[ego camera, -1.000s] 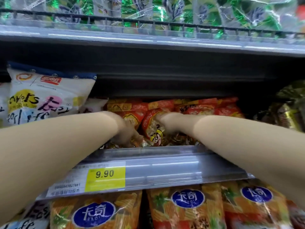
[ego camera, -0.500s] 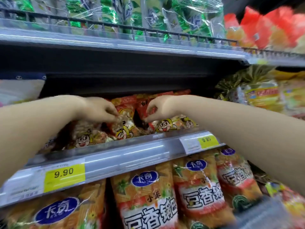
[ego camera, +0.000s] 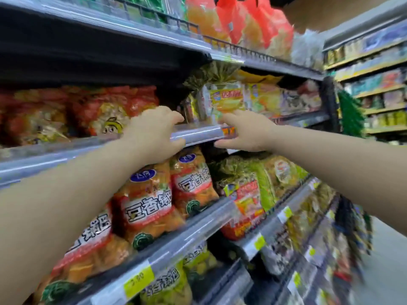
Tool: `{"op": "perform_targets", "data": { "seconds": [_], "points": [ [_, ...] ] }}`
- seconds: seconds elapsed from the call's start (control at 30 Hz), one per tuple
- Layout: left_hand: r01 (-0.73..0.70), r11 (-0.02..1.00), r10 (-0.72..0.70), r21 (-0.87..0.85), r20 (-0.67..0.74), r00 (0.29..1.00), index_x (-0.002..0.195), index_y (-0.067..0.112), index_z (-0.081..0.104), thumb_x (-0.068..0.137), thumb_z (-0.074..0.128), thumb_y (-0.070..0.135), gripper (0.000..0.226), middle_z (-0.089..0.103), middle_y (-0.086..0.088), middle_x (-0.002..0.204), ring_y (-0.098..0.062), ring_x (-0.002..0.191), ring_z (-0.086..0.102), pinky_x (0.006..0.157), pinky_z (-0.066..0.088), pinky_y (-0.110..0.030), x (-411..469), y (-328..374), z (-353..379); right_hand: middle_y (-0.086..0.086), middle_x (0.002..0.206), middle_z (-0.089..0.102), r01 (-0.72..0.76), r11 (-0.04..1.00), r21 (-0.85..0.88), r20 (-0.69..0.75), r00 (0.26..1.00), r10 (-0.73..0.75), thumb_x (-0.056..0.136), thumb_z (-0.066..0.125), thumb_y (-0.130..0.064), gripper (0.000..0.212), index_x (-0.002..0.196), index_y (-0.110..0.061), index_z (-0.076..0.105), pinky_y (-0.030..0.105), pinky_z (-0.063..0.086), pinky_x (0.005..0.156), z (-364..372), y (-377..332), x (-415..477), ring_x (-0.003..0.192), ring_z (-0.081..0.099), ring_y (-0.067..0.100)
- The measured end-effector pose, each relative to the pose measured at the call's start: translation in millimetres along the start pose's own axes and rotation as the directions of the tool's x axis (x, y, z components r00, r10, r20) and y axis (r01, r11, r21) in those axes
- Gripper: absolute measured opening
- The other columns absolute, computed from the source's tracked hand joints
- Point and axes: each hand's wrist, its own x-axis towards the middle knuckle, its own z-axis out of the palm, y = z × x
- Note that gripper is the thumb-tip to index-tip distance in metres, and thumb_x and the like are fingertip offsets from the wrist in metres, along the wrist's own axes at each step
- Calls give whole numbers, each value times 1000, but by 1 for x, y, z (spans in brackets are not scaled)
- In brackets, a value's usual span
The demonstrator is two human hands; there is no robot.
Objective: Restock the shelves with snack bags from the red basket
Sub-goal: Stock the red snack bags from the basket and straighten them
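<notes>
Both hands were at the lip of the middle shelf [ego camera: 50, 150], and neither held a bag. The left hand [ego camera: 154, 130] gripped the front rail [ego camera: 196, 133], its fingers [ego camera: 174, 117] curled over the top and the thumb underneath. The right hand [ego camera: 244, 130] reached toward the rail's right end with its fingers [ego camera: 223, 121] above and the thumb below. Motion blur hid whether they pinched the rail or only touched it.

The red-orange snack bags [ego camera: 105, 115] sat behind the rail to the left of the hands. A yellow bag [ego camera: 226, 99] stood just above the right fingers. The red basket was out of view, so the stock left to shelve could not be judged.

The likeliest trouble seemed to be the rail itself. A pull from 2 hands could flex or unclip it and knock loose its price tags. With the rail disturbed, the leaning red-orange bags might slide forward and drop onto the orange bags [ego camera: 149, 205] on the shelf below.

The right fingers were also close under the yellow bag, so a careless lift could nudge it off its row. The whole view was smeared, which suggested a fast head turn, and reaching without a steady look would probably make a bump more likely.
</notes>
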Motion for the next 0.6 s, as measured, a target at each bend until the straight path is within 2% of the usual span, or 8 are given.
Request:
{"op": "perform_targets", "data": {
  "seconds": [0.1,0.17,0.23,0.37,0.5,0.6],
  "points": [
    [-30,995,27,-91,-34,999,133,21,50,83,58,41,54,49,-3,134,-28,121,47,92,46,-44,3,65,40,8,134,44,-18,998,-67,67,997,23,81,56,-64,75,141,-26,34,45,44,93,11,56,-47,121,44,31],
    [-3,987,2,-162,-7,1000,135,22,48,82,59,42,58,44,-4,141,-29,126,44,97,43,-44,-2,112,72,5,134,43,-16,996,-89,149,988,30,81,57,-61,73,142,-29,31,41,45,86,21,94,-82,119,43,28],
    [67,975,-49,-211,90,995,139,25,43,81,59,45,63,37,-3,146,-27,130,40,101,40,-43,-13,162,108,5,132,43,-3,990,-141,223,974,34,80,57,-61,73,141,-31,30,41,45,85,33,134,-119,118,43,28],
    [210,929,-120,-306,289,950,135,22,45,80,60,44,61,42,-5,139,-30,126,42,97,42,-43,-44,253,176,5,136,41,14,979,-204,351,935,60,81,57,-62,76,143,-31,26,43,46,88,61,206,-195,121,42,29],
    [272,895,-93,-354,447,889,137,21,42,84,60,45,61,37,-7,143,-30,129,38,97,41,-42,-65,325,225,5,136,39,-45,981,-190,432,893,125,81,60,-58,77,144,-30,26,42,44,84,91,258,-260,121,42,30],
    [281,888,-63,-364,508,859,136,23,42,85,57,47,58,35,-6,147,-29,130,38,95,45,-41,-80,370,260,6,134,41,-117,982,-150,478,861,176,80,62,-53,77,145,-28,28,45,44,91,121,286,-301,122,41,31]
  ]
}}
